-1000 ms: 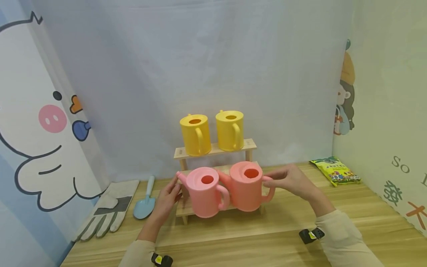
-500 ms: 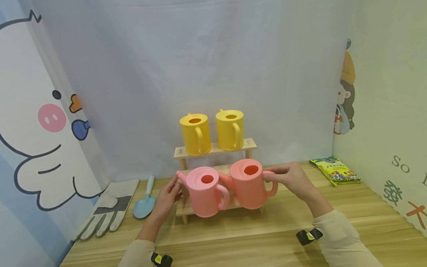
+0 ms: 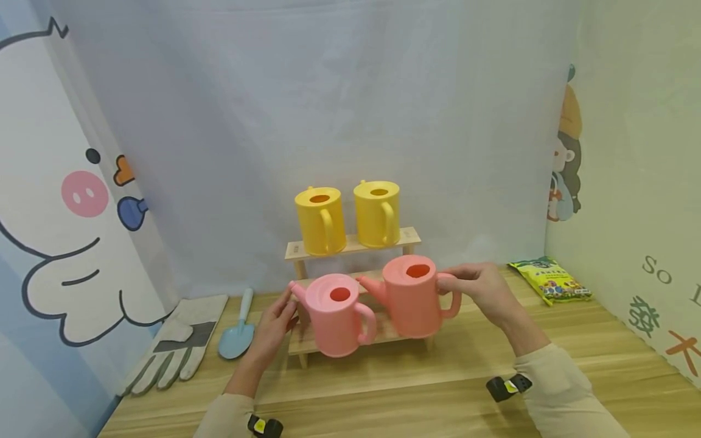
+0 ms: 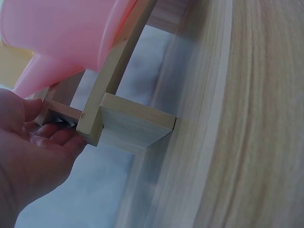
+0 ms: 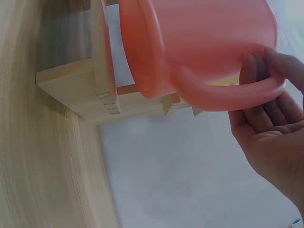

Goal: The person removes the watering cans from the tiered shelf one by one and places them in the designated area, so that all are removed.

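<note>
My right hand [image 3: 484,291] holds the handle of a coral-red watering can [image 3: 411,307], its fingers curled through the loop in the right wrist view. A gap shows between the can's base and the lower shelf [image 5: 100,52]. To its left, a pink watering can [image 3: 335,322] stands on that shelf, spout pointing left. My left hand [image 3: 271,328] is at the left end of the wooden stand [image 3: 298,348], beside the pink spout. In the left wrist view its fingers [image 4: 61,137] curl round the shelf end, with the thumb near the spout.
Two yellow watering cans, one left [image 3: 322,225] and one right [image 3: 378,219], stand on the upper shelf. Left on the table lie a blue trowel [image 3: 238,337] and a grey-white work glove [image 3: 177,340]. A green-yellow packet [image 3: 550,281] lies at the right back.
The coral can has moved right and slightly up and back with my right hand. Its spout now stands clear of the pink can's handle. The left hand and pink can stay put.
</note>
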`<action>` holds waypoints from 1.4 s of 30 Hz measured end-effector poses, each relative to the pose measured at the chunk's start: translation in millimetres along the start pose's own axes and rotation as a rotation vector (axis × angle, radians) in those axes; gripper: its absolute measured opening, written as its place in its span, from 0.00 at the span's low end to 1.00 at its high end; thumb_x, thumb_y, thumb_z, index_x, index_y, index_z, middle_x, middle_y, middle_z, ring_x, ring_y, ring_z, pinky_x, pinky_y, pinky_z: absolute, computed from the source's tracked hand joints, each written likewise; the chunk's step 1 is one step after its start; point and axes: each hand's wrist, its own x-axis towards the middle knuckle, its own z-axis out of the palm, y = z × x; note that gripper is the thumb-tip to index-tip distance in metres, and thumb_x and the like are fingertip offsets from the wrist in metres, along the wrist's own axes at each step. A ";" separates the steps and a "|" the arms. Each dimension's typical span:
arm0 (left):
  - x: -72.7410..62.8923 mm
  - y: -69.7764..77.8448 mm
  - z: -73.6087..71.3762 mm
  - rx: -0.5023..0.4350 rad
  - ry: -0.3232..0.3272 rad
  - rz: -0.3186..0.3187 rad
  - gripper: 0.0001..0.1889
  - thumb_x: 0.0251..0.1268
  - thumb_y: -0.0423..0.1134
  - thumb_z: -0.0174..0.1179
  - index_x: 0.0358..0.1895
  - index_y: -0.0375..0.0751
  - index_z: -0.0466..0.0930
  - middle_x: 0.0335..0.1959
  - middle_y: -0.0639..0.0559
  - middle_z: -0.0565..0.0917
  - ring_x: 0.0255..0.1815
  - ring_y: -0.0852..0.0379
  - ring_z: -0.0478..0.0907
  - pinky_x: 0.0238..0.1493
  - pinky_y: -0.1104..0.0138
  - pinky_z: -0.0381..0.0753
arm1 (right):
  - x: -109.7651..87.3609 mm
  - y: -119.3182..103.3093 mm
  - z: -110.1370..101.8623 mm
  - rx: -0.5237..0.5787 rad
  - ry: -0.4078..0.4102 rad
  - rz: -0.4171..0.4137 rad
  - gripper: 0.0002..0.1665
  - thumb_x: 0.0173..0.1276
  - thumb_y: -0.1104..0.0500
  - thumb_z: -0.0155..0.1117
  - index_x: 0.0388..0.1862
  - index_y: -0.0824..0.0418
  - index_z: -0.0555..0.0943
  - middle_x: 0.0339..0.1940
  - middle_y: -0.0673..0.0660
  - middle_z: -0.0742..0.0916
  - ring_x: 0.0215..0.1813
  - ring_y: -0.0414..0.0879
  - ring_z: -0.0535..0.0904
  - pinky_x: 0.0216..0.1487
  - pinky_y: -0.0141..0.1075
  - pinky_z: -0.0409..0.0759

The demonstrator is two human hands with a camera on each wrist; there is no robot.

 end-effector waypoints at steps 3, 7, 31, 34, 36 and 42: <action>-0.3 0.2 0.1 0.002 -0.002 0.001 0.27 0.84 0.35 0.40 0.80 0.37 0.49 0.77 0.37 0.59 0.73 0.41 0.61 0.69 0.47 0.67 | -0.4 -0.9 -2.6 0.030 0.016 0.002 0.18 0.67 0.57 0.72 0.48 0.70 0.87 0.36 0.57 0.90 0.41 0.52 0.85 0.53 0.43 0.80; -0.2 0.5 0.2 0.000 0.003 -0.002 0.27 0.84 0.34 0.40 0.80 0.37 0.49 0.77 0.36 0.59 0.74 0.40 0.60 0.69 0.46 0.67 | -0.4 -2.9 -6.6 0.097 0.015 -0.004 0.16 0.69 0.59 0.70 0.49 0.70 0.86 0.37 0.55 0.90 0.41 0.51 0.87 0.52 0.39 0.83; -0.6 2.2 0.6 0.002 -0.010 0.005 0.27 0.85 0.38 0.41 0.80 0.38 0.49 0.78 0.39 0.56 0.74 0.38 0.59 0.70 0.45 0.66 | -11.0 -21.4 -54.6 0.301 0.112 -0.129 0.08 0.70 0.70 0.65 0.44 0.67 0.89 0.36 0.52 0.90 0.37 0.43 0.88 0.46 0.33 0.86; -0.6 1.7 0.8 0.002 -0.005 0.002 0.27 0.85 0.37 0.41 0.80 0.38 0.50 0.78 0.39 0.56 0.74 0.39 0.59 0.70 0.46 0.66 | -13.1 -22.3 -62.6 0.328 0.113 -0.149 0.09 0.71 0.71 0.63 0.44 0.68 0.88 0.35 0.53 0.90 0.37 0.43 0.88 0.46 0.32 0.86; -0.8 2.0 1.1 0.004 -0.001 0.002 0.27 0.85 0.37 0.41 0.80 0.38 0.50 0.78 0.39 0.57 0.74 0.39 0.60 0.69 0.46 0.67 | -14.6 -22.6 -67.7 0.362 0.116 -0.148 0.09 0.71 0.72 0.62 0.43 0.69 0.88 0.36 0.54 0.90 0.38 0.44 0.88 0.47 0.32 0.85; -0.7 2.0 1.3 0.009 0.005 0.000 0.27 0.85 0.38 0.40 0.80 0.37 0.50 0.78 0.39 0.57 0.74 0.39 0.59 0.69 0.46 0.67 | -16.2 -24.8 -76.8 0.445 0.171 -0.087 0.08 0.71 0.70 0.63 0.43 0.70 0.88 0.37 0.56 0.90 0.41 0.47 0.88 0.49 0.34 0.85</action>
